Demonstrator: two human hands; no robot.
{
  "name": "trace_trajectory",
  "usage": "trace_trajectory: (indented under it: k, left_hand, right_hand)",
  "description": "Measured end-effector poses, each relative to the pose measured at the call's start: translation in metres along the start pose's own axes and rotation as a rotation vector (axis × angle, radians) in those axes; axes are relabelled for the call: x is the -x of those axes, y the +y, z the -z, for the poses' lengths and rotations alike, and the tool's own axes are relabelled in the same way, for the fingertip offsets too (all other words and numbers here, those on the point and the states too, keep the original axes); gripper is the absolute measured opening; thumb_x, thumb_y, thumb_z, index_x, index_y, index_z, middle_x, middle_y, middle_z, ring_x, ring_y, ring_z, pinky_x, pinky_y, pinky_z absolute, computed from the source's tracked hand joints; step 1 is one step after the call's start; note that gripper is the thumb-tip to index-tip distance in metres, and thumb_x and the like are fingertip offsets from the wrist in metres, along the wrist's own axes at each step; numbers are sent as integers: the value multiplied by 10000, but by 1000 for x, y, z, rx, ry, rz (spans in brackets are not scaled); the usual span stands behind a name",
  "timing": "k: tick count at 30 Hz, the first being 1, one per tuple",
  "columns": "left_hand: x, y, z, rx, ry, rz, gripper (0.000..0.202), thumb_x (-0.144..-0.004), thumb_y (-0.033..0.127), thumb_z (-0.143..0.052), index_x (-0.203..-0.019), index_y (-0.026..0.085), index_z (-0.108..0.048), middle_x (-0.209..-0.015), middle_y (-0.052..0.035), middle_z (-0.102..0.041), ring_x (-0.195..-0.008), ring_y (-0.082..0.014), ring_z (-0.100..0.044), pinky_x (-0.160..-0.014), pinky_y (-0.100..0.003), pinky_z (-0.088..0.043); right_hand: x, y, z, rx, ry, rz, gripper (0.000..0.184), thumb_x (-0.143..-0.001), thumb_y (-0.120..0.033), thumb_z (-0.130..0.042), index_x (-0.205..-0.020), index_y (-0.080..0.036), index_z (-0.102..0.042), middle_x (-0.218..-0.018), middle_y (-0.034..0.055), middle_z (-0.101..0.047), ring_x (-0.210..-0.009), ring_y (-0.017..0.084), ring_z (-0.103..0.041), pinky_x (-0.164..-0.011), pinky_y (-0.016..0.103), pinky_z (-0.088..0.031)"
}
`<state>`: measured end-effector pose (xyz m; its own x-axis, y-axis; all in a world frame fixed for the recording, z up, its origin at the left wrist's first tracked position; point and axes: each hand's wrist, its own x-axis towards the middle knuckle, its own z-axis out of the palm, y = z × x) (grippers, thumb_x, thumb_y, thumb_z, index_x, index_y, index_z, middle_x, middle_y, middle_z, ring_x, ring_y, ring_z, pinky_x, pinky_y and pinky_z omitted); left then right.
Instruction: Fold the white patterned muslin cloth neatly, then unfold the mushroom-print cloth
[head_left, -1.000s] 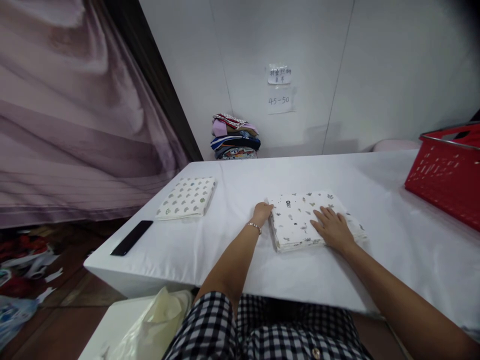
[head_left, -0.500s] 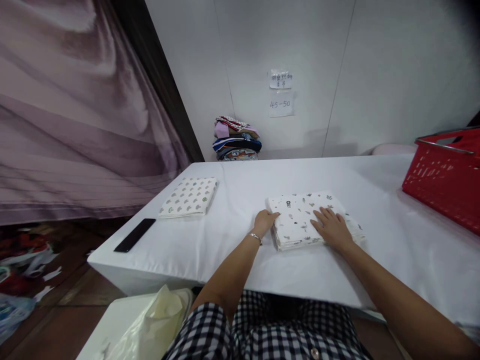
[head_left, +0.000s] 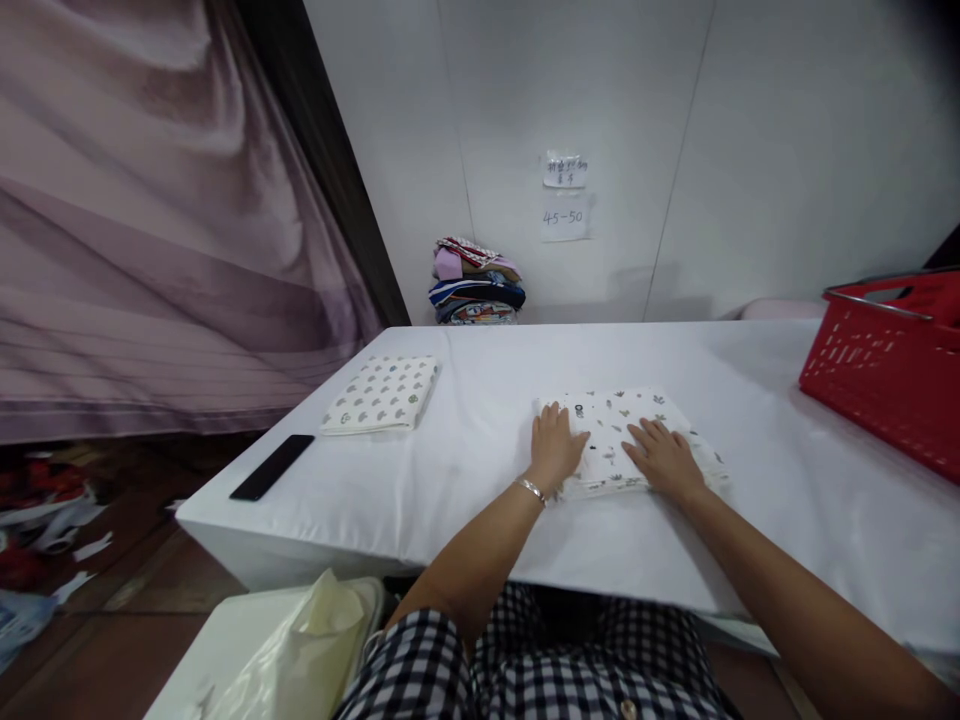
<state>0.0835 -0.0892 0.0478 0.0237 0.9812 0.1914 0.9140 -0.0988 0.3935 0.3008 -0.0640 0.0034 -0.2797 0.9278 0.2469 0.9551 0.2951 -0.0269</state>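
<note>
A folded white cloth with small plant prints [head_left: 611, 430] lies on the white-covered table [head_left: 480, 520] in front of me. My left hand [head_left: 555, 447] rests flat on its left part, fingers spread. On its right part lies my right hand [head_left: 664, 460], palm down with the fingers apart. Layered edges of the cloth show along its front and right sides. Farther left sits a second folded white cloth with a grey repeating print [head_left: 381, 393], apart from both hands.
A black phone-like slab [head_left: 272, 467] lies at the table's left edge. At the right stands a red plastic basket [head_left: 885, 370]. Folded fabrics [head_left: 478, 285] are stacked beyond the far edge, by the wall. A pale plastic bag [head_left: 307, 640] rests on a white surface at lower left.
My left hand has moved from the cloth's left edge onto its top and flattened there. The right hand has stayed in nearly the same place. The view has shifted slightly.
</note>
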Motion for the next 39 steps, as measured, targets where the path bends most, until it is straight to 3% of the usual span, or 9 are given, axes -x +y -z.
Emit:
trace_trajectory:
  k: [4,8,15,20,27,33,36,39]
  left_hand:
    - [11,-3,-17,-45,-136,-17,610,-889,489,-298,-1391,141,-304,-1503,-108,-204,-1398,-253,-93,-1126,-462,-88]
    - [14,-7,-20,-37,-151,3,618,-894,494,-255,-1411,155,-270,-1518,-77,-156,-1403,-240,-54,-1124,-495,-76]
    - [15,-7,-20,-65,-116,6,595,-898,474,-256,-1409,172,-281,-1515,-60,-171,-1403,-222,-67,-1118,-516,-91]
    - [17,-12,-22,-68,-120,9,582,-898,465,-264,-1417,202,-264,-1518,-43,-162,-1403,-228,-59,-1113,-524,-109]
    - [5,-1,-12,-90,-197,45,617,-878,482,-298,-1405,163,-290,-1515,-75,-168,-1402,-237,-64,-1113,-522,-87]
    - [-4,5,-17,-92,-103,27,636,-887,514,-251,-1399,141,-313,-1511,-92,-180,-1402,-250,-44,-1127,-487,-60]
    - [-1,0,-23,-65,-123,23,658,-883,545,-238,-1407,154,-303,-1514,-83,-168,-1403,-257,-30,-1125,-499,-52]
    - [2,-4,-25,-60,-123,11,671,-879,559,-235,-1417,160,-285,-1518,-71,-146,-1404,-244,-19,-1126,-495,-38]
  right_hand:
    - [-2,2,4,-35,-53,-23,477,-908,-456,-268,-1284,-237,-463,-1417,83,-386,-1320,264,-282,-1031,490,-252]
    - [-9,0,11,-121,-160,-66,484,-893,-484,-282,-1287,-266,-458,-1430,70,-366,-1328,275,-277,-1035,520,-247]
    - [-41,-44,17,-203,-186,-53,624,-903,-530,-234,-1416,-175,-277,-1508,92,-184,-1383,241,-128,-1086,475,-166]
    - [-55,-62,7,-152,-252,47,667,-894,-555,-238,-1412,-139,-293,-1507,116,-173,-1388,252,-85,-1095,487,-84]
    - [-53,-57,-3,-122,-242,72,653,-895,-549,-231,-1409,-153,-299,-1508,111,-173,-1386,254,-94,-1091,490,-89]
    - [-59,-55,1,-125,-267,106,627,-896,-524,-247,-1399,-156,-309,-1500,127,-196,-1381,262,-124,-1080,495,-142]
    - [-72,-37,4,-125,-254,118,624,-882,-546,-264,-1382,-179,-336,-1497,121,-210,-1375,270,-148,-1068,512,-167]
    - [-88,-5,3,-92,-221,28,612,-886,-529,-254,-1384,-182,-328,-1494,113,-224,-1371,269,-164,-1067,536,-145]
